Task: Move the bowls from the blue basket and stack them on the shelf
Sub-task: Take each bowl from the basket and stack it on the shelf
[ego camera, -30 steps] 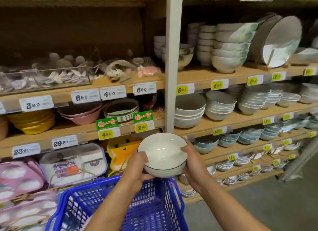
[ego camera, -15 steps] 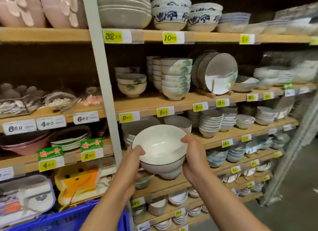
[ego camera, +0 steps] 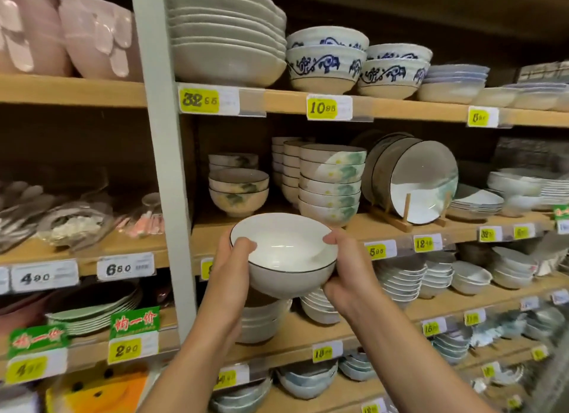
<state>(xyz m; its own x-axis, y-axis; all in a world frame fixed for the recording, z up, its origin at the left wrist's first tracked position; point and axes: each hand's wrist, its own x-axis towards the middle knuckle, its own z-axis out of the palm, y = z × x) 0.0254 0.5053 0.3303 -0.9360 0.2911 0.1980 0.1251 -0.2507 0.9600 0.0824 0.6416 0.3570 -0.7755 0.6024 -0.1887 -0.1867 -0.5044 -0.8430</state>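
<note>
I hold a white bowl [ego camera: 284, 255] with a thin dark rim upright between both hands. My left hand [ego camera: 229, 277] grips its left side, thumb over the rim. My right hand [ego camera: 348, 274] grips the right side the same way. The bowl is level with the front edge of the middle wooden shelf [ego camera: 348, 227]. Behind it on that shelf stand a short stack of floral bowls [ego camera: 238, 190] and a taller stack of green-patterned bowls [ego camera: 331, 184]. The blue basket is out of view.
A grey upright post [ego camera: 163, 166] divides the shelving left of the bowl. Plates on a wooden rack [ego camera: 415, 181] stand to the right. The shelf above holds plates [ego camera: 228, 36] and blue-patterned bowls [ego camera: 326, 61]. Lower shelves carry several bowl stacks.
Both hands have lifted the bowl from above the basket up to middle-shelf height. The view has tilted upward, and the basket has dropped out of sight.
</note>
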